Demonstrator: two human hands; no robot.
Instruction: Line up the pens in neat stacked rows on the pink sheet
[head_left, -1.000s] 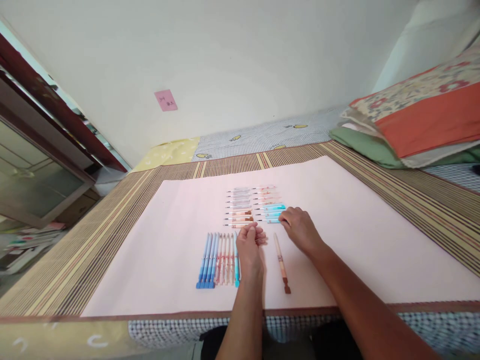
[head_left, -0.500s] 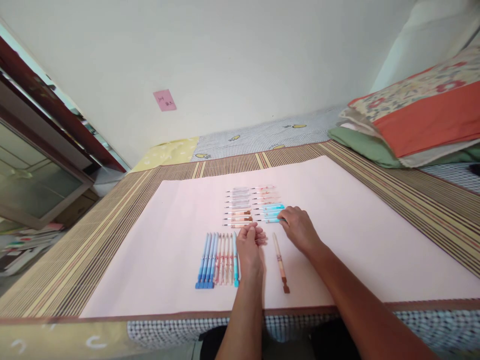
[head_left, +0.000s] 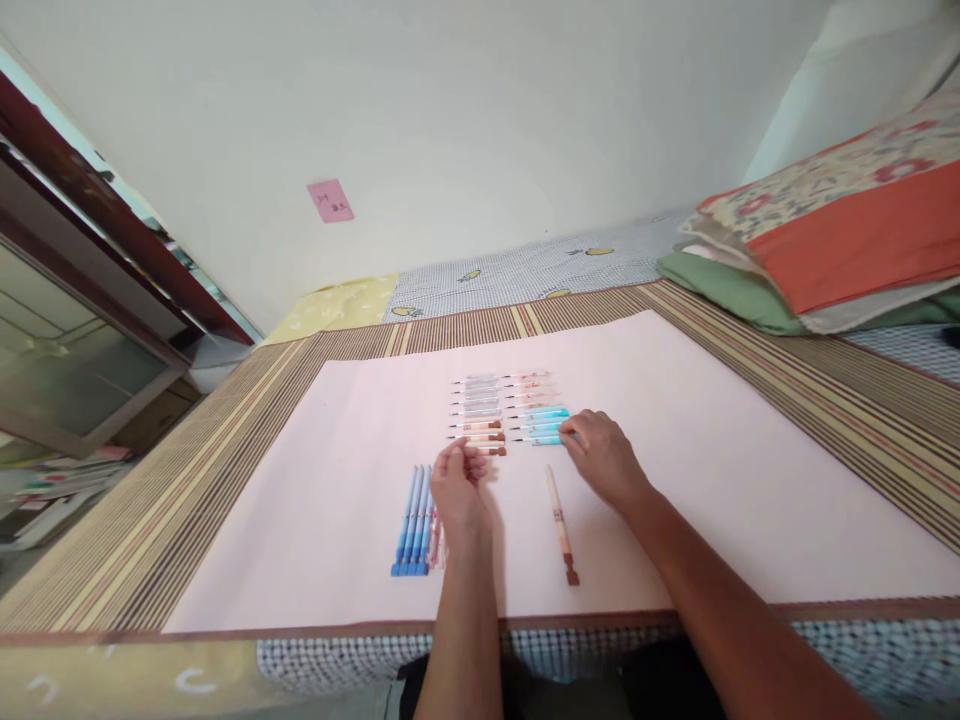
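My left hand (head_left: 461, 492) is at the lower left column, its fingers curled and pressed at the tip end of the lowest brown-ended pen (head_left: 495, 451); the grip itself is partly hidden. My right hand (head_left: 604, 458) has thumb and fingers closed at the right end of the lowest turquoise pen (head_left: 541, 440). Above it in the right column lie other turquoise pens and pale pink pens (head_left: 531, 386). Clear greyish pens (head_left: 477, 392) top the left column. Between my forearms a single peach pen with a brown end (head_left: 561, 525) lies lengthwise.
Blue pens (head_left: 411, 525) stand side by side left of my left wrist, with pink patterned pens (head_left: 435, 540) partly covered by it. Everything lies on a pale pink sheet (head_left: 300, 520) over a striped mat (head_left: 187, 470). Folded bedding (head_left: 840, 250) is stacked at the right.
My left hand has moved left along the lowest brown-ended pen, from its brown end to its tip, now covering the turquoise pen below. The right hand has barely moved.
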